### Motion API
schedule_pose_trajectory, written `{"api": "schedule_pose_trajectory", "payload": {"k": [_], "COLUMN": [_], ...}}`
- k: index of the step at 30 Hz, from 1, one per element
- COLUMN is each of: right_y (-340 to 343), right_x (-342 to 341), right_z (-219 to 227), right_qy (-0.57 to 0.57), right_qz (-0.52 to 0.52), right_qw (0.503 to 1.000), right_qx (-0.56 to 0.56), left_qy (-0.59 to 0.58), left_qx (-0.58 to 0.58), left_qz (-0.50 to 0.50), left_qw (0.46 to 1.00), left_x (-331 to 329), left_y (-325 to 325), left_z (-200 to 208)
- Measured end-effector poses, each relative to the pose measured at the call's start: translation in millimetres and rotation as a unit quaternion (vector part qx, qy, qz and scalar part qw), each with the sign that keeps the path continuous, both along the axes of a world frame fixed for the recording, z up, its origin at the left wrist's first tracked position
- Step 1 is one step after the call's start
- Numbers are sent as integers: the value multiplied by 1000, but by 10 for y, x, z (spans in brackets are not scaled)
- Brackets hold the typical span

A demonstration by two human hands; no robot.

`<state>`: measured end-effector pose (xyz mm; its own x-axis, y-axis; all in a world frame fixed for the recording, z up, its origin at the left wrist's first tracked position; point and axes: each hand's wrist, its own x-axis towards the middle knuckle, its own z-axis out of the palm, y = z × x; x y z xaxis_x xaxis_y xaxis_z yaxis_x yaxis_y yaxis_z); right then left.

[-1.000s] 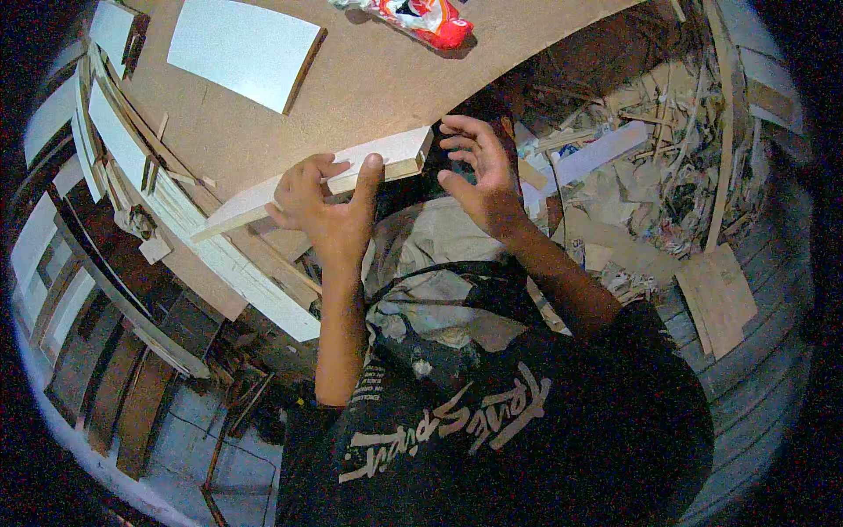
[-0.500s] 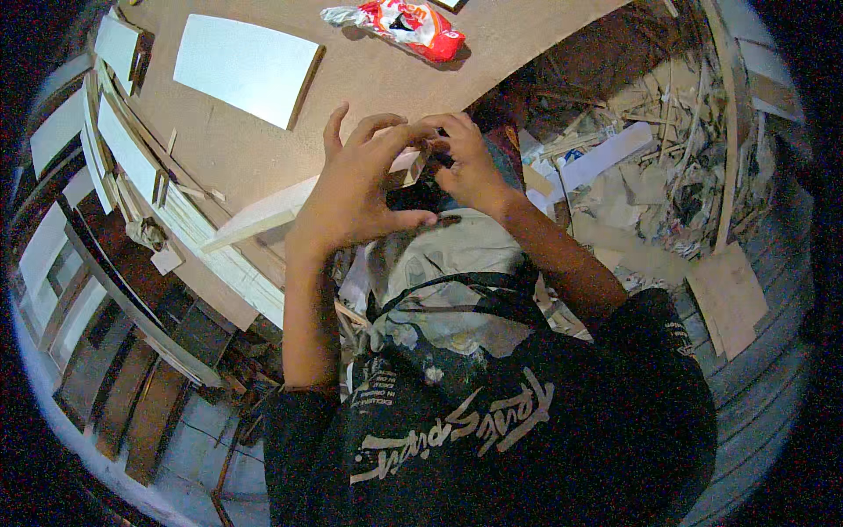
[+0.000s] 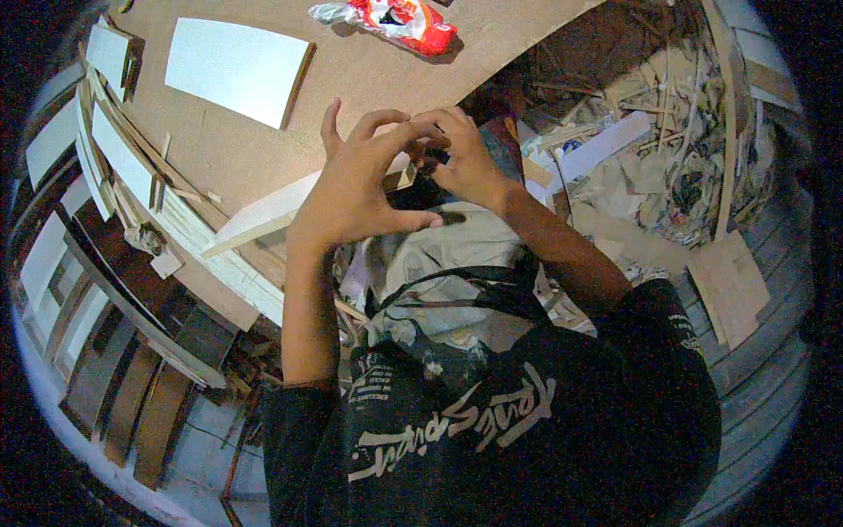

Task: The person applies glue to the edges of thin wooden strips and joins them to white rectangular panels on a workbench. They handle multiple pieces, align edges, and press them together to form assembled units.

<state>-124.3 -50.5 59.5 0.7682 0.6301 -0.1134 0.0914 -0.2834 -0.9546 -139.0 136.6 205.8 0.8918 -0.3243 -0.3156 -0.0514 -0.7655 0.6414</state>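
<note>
My left hand [image 3: 356, 180] is held over a narrow white-faced board [image 3: 272, 211], hiding its middle. Its thumb and little finger stretch apart, and its index finger reaches across to the fingertips of my right hand [image 3: 465, 158]. The right fingers are curled in a pinch just beyond the board's end; whatever lies between them is hidden and dark. The board's edge shows bare wood and lies at a slant, one end on the table [image 3: 237, 149], the other near my lap.
A larger white panel [image 3: 237, 70] and a red and white plastic bag [image 3: 395, 22] lie on the table. White-faced strips [image 3: 127, 145] are stacked along the left. Wood offcuts and scraps [image 3: 632, 189] heap up at right, beside a loose flat brown sheet [image 3: 729, 285].
Both hands keep nearly the same pose, meeting at the board's end. The right fingers have shifted slightly left, and the whole view has moved a little.
</note>
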Motion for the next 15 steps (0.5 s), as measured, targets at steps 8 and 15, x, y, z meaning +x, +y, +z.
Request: {"api": "schedule_pose_trajectory", "payload": {"k": [8, 15], "right_y": [7, 4], "right_x": [-15, 18], "right_z": [7, 22], "right_qy": [44, -17], "right_qz": [-24, -26], "right_qw": [998, 999], "right_qx": [45, 9], "left_qy": [-8, -2], "left_qx": [-16, -22], "left_qz": [-7, 8], "left_qw": [1000, 1000], "left_x": [-21, -22], "left_y": [-24, -42], "left_z": [8, 40]}}
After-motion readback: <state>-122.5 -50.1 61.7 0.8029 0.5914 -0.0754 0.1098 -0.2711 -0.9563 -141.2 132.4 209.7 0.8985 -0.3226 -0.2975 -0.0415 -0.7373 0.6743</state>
